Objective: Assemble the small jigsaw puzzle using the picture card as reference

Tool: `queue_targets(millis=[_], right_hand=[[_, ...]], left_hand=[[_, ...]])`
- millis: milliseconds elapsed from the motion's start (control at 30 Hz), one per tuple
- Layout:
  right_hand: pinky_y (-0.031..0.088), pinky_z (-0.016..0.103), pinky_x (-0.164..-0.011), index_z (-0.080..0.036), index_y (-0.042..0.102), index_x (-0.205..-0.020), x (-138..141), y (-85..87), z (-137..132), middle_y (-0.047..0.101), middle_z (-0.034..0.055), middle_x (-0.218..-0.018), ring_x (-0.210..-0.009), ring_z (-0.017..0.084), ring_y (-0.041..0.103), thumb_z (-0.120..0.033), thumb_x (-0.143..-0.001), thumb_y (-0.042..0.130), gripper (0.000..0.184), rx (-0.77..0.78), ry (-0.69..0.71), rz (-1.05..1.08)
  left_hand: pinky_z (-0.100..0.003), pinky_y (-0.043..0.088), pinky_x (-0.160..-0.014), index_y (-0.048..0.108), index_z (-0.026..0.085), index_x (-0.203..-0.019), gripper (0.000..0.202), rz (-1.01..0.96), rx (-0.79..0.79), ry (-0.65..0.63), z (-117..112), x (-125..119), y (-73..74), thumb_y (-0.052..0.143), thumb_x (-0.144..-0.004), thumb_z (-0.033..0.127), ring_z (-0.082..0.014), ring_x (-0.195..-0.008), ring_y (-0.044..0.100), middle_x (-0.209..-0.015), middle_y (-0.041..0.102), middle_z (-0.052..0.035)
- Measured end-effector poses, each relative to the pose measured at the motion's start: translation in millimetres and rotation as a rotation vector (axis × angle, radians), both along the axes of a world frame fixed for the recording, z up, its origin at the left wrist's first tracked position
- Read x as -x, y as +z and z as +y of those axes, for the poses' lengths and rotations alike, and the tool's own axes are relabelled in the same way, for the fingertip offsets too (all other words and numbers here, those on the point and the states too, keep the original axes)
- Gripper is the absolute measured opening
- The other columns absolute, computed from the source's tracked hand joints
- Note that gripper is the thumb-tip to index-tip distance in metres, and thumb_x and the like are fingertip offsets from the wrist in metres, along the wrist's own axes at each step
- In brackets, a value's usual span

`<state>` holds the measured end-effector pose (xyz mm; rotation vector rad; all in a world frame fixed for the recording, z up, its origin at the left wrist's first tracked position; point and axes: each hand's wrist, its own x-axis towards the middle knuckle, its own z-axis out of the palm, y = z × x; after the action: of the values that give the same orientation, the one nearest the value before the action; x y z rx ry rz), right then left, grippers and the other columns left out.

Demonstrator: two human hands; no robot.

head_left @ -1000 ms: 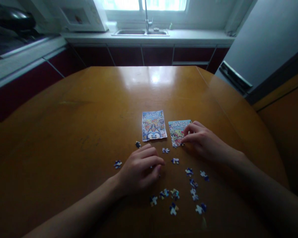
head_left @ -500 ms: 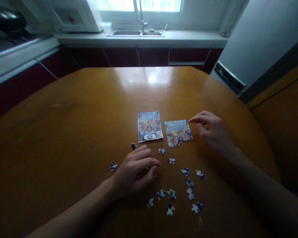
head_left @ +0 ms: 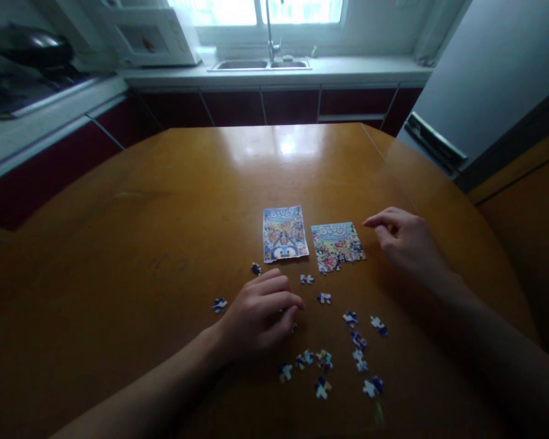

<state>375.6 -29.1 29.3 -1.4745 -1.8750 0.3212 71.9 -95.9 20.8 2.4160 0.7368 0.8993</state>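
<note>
A partly assembled jigsaw puzzle (head_left: 338,242) lies on the wooden table, its lower edge ragged. Just left of it is a printed picture sheet (head_left: 285,235) with matching lettering. My right hand (head_left: 405,241) hovers beside the puzzle's upper right corner, apart from it, fingers loosely bent and nothing visible in them. Below the sheet rests my left hand (head_left: 265,311), loosely curled with the thumb apart from the index finger. It partly covers loose pieces beneath it. Close by lie a dark puzzle piece (head_left: 256,268), a pale piece (head_left: 307,279) and another piece (head_left: 324,298).
Several more loose pieces lie nearer me, among them one piece (head_left: 373,386) at the lower right. A lone piece (head_left: 219,305) sits left of my left hand. Beyond the table (head_left: 187,183) are a sink (head_left: 242,64), a microwave (head_left: 150,36) and a fridge (head_left: 489,79).
The whole view has shifted, so everything appears a little further right. My right hand has drawn slightly away from the puzzle's corner. My left hand stays in place among the pieces.
</note>
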Motion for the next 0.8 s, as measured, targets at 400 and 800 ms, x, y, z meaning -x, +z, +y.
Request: queue_targets(millis=[400,800], right_hand=[[0.048,0.037,-0.067,-0.021,0.075,-0.083,3,1.7,-2,0.072,0.0073,-0.089,-0.076,0.021,0.064,-0.014,-0.085,0.055,0.021,0.017,0.009,0.028],[0.048,0.031,-0.078,-0.018,0.071,-0.096,39,18.3,-45,0.067,0.0060,-0.093,-0.087,0.016,0.060,-0.016,-0.092,0.059,0.013,0.131,0.725,0.011]], left_hand=[[-0.029,0.043,-0.063,0.068,0.017,-0.086,0.018,-0.086,-0.022,0.143,1,-2,-0.6,0.053,-0.089,0.008,-0.0138,-0.068,0.051,-0.069,0.058,-0.0019],[-0.029,0.043,-0.067,0.069,0.015,-0.081,0.018,-0.135,0.058,0.205,4,2,-4.5,0.055,-0.089,0.008,-0.0138,-0.071,0.053,-0.073,0.060,-0.0027]])
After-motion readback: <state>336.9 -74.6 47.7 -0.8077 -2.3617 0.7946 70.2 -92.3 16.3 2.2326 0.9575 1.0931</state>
